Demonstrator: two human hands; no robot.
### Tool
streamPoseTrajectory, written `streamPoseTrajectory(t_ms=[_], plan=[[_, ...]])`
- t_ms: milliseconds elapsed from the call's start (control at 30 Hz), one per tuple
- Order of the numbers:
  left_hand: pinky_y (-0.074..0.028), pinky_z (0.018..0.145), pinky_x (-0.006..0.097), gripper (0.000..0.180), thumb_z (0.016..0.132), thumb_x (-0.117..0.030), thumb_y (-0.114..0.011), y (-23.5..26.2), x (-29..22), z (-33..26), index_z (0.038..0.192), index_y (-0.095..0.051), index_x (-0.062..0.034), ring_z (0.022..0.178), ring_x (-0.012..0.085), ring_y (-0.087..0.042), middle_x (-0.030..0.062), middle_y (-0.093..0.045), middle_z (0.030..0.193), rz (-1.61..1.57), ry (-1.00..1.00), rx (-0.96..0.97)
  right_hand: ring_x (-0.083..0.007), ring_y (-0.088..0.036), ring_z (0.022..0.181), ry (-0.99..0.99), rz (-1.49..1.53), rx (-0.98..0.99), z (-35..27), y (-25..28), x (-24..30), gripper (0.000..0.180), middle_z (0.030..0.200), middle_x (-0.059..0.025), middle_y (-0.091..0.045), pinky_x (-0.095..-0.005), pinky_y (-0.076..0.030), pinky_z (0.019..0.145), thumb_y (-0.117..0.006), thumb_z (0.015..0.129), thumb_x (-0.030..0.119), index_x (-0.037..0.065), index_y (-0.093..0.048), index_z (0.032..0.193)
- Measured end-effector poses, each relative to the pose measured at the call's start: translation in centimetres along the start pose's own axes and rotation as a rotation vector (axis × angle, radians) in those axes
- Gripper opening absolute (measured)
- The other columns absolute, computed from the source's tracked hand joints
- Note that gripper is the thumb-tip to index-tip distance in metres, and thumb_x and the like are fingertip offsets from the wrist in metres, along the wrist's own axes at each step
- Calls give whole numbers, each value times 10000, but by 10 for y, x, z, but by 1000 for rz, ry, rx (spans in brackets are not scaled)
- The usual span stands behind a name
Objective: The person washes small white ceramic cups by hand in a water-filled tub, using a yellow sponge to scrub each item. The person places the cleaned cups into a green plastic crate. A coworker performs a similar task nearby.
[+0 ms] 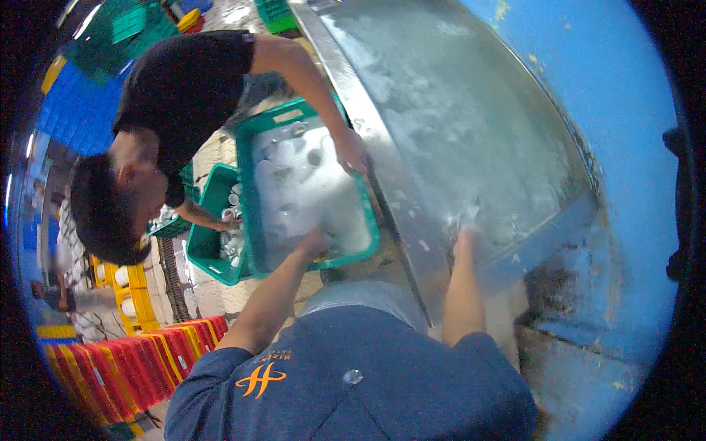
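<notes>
**Two green crates beside a foaming metal tank**

A wide metal tank (471, 125) of frothy water fills the right side, backed by a blue wall (610, 88). Stacks of blue, yellow and red crates (140, 360) crowd the left. Two green crates stand beside the tank's rim: the larger green crate (254, 191), pale with foam and holding white cups, sits against the rim, and a smaller second green crate (209, 250) of cups lies just to its left.

The left hand (312, 242) grips the larger crate's near edge, fingers curled over it. The right hand (465, 234) is sunk in the foam at the tank's near edge; its grip cannot be told.

A co-worker in black leans over, one co-worker's hand (351, 151) on the larger crate's tank-side rim, the other in the smaller crate.
</notes>
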State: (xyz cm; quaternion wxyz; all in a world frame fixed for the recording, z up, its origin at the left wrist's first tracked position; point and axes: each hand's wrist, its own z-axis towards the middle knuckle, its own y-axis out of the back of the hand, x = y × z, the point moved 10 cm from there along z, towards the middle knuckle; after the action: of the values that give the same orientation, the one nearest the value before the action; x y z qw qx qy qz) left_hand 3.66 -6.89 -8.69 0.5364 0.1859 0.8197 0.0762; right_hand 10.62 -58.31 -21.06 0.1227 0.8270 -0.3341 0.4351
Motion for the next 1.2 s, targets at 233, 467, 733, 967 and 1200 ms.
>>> streamPoseTrajectory(t_ms=[233, 467, 733, 967, 1200], plan=[[-526, 533, 352, 281, 853, -298, -719, 38, 10, -36, 1033, -677, -86, 628, 172, -619, 56, -679, 837, -510, 265, 90, -312, -627, 957, 842, -806, -427, -194, -39, 149, 430, 1086, -182, -614, -405, -523, 823, -631, 896, 137, 2, -510, 1286], [-553, 671, 327, 190, 856, -154, -720, 91, -23, -57, 1003, -641, -63, 712, 192, -644, 49, -661, 857, -357, -360, -111, -323, -634, 1023, 1282, -701, 671, -387, -244, 96, 265, 1090, -173, -643, -399, -517, 896, -688, 860, 83, 22, -641, 1113], [-489, 872, 338, 365, 818, -163, -739, 74, -102, -61, 1145, -655, -24, 970, 167, -626, 81, -674, 1087, -387, -173, 279, -181, -642, 939, -218, -132, 607, -366, -289, -37, 303, 1043, -45, -661, -364, -536, 737, -637, 964, 312, 93, -635, 1174], [-472, 1016, 444, 436, 899, -267, -651, 52, -52, -57, 1269, -632, -37, 1172, 295, -629, 163, -655, 1268, 1088, -390, 152, -355, -703, 764, -416, 239, 668, -340, -277, -44, 359, 952, -92, -699, -426, -519, 577, -536, 997, 435, 111, -602, 1137], [-521, 877, 393, 260, 927, -225, -664, 79, -75, -76, 1129, -700, -63, 1081, 270, -643, 136, -669, 1213, 253, -96, 120, -349, -690, 860, -427, 250, 675, -343, -281, -40, 323, 1020, -102, -682, -445, -542, 705, -559, 982, 374, 103, -595, 1154]])
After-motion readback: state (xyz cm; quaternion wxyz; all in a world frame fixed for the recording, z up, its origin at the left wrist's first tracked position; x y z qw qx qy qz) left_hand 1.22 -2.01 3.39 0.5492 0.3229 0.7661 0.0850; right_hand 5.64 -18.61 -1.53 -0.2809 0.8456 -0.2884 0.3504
